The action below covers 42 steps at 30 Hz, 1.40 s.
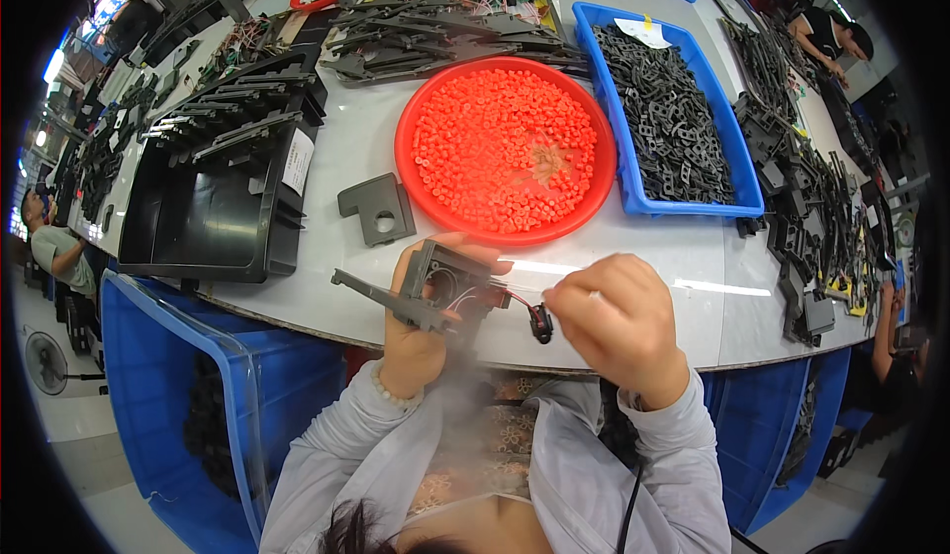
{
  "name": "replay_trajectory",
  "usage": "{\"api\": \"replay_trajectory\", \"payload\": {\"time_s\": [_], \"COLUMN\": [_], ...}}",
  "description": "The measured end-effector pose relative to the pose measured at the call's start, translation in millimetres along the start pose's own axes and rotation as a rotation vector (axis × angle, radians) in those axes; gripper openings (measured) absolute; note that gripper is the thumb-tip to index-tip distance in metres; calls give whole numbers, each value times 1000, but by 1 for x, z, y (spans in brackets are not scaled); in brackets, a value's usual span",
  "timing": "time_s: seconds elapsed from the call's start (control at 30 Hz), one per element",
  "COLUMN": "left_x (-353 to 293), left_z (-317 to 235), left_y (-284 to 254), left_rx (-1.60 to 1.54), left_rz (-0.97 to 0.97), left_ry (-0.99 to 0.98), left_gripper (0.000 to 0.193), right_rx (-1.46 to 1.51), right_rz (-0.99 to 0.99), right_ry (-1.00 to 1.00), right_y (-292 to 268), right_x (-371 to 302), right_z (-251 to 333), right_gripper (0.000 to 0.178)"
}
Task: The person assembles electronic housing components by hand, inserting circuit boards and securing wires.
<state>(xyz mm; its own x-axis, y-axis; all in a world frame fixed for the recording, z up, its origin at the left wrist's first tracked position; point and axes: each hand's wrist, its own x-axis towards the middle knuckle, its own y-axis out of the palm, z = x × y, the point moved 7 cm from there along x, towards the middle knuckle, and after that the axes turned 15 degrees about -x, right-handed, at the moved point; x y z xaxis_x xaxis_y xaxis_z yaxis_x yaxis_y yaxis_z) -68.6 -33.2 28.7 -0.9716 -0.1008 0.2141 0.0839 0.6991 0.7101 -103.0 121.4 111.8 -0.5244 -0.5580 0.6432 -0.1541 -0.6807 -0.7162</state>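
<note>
My left hand [410,354] is wrapped round a dark grey plastic housing [450,269], with a long flat arm of it pointing left. Thin red and pale wires run out of the housing's right side to a small black part [540,324], which hangs just above the table's front edge. To its right, my right hand [628,322] is closed in a pinch at the wires' end; exactly what lies between its fingertips is too small to make out. Behind my left hand, a loose grey plastic cover [378,210] with a round hole lies on the white table [346,267].
Beyond my hands stands a round red tray [602,198] of small orange-red pieces. A blue tray [747,193] of black parts is at its right, a black bin [213,228] of long parts at left. Blue tubs [173,396] sit below the edge. Other people work at both sides.
</note>
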Motion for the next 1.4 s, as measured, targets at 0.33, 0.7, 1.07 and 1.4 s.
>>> {"api": "replay_trajectory", "payload": {"time_s": [0.33,0.7,1.07,1.4], "left_x": [-2,-11,-12,-13], "left_z": [7,24,27,31], "left_y": [-1,-10,0,-4], "left_rx": [-22,-111,-242,-62], "left_rz": [-34,-94,-132,-192], "left_ry": [-46,-244,-248,-314], "left_gripper": [60,95,65,41], "right_rx": [228,576,299,169], "right_rz": [389,514,290,266], "right_ry": [-250,191,-260,-358], "right_y": [26,48,35,38], "right_x": [5,16,14,14], "right_z": [55,15,61,69], "right_gripper": [27,21,20,16]}}
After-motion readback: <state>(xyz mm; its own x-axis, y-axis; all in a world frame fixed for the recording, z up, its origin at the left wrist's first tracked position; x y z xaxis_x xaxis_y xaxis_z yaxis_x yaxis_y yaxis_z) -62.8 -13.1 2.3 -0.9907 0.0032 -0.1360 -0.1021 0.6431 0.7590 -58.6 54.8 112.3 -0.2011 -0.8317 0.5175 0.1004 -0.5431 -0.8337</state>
